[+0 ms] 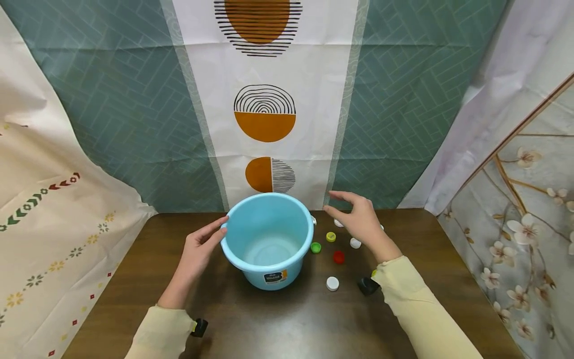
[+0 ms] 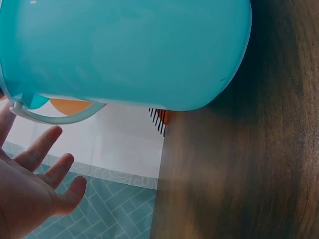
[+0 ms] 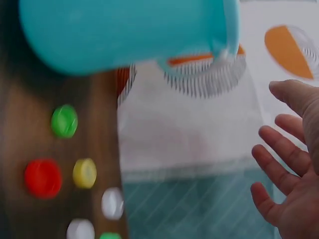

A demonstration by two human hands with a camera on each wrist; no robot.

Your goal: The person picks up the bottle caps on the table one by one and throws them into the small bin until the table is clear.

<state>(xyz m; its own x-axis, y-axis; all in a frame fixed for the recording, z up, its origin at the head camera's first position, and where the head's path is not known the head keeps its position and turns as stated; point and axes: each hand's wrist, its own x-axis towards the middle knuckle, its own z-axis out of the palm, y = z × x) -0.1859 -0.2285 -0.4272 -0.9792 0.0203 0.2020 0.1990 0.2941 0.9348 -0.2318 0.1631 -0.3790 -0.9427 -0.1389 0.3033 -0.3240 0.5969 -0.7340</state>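
A light blue plastic bucket (image 1: 273, 267) with a label on its front stands upright on the brown wooden table, its inner bottom showing. My left hand (image 1: 199, 254) is at the bucket's left rim, with thumb and index fingertips right at the edge. In the left wrist view, the other fingers (image 2: 37, 149) of that hand spread out below the bucket's pale handle (image 2: 70, 118). Off the right side of the bucket, my right hand (image 1: 358, 219) hovers over several small caps, thumb and fingers apart and holding nothing. A gap separates it from the bucket in the right wrist view.
Right of the bucket lie a green cap (image 1: 316, 248), a yellow cap (image 1: 331, 237), a red cap (image 1: 338, 257) and several white caps, one (image 1: 333, 283) nearer the front. Patterned cloth (image 1: 385, 149) hangs behind the table (image 1: 278, 329), with more on both sides.
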